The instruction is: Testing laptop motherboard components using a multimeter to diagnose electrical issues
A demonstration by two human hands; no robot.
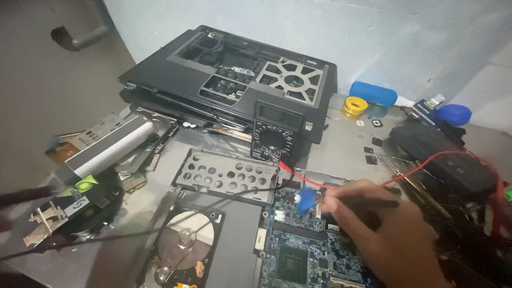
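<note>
My right hand [384,229] grips a dark probe [362,202] with a red wire [426,162]. Its tip touches the blue motherboard [298,245] beside a blue connector [305,201]. The red wire and a black wire [160,226] both run to a black multimeter [274,133] that leans on an opened dark laptop chassis [234,69]. At the left edge my left hand [4,213] is only a blurred sliver, closed on a black probe [29,194] held above the table.
An opened hard drive [184,245] and a perforated metal plate [226,173] lie left of the motherboard. Loose drive parts [106,146] are piled at left. A blue bottle [373,93], yellow tape roll [356,105] and black parts [442,154] sit at right.
</note>
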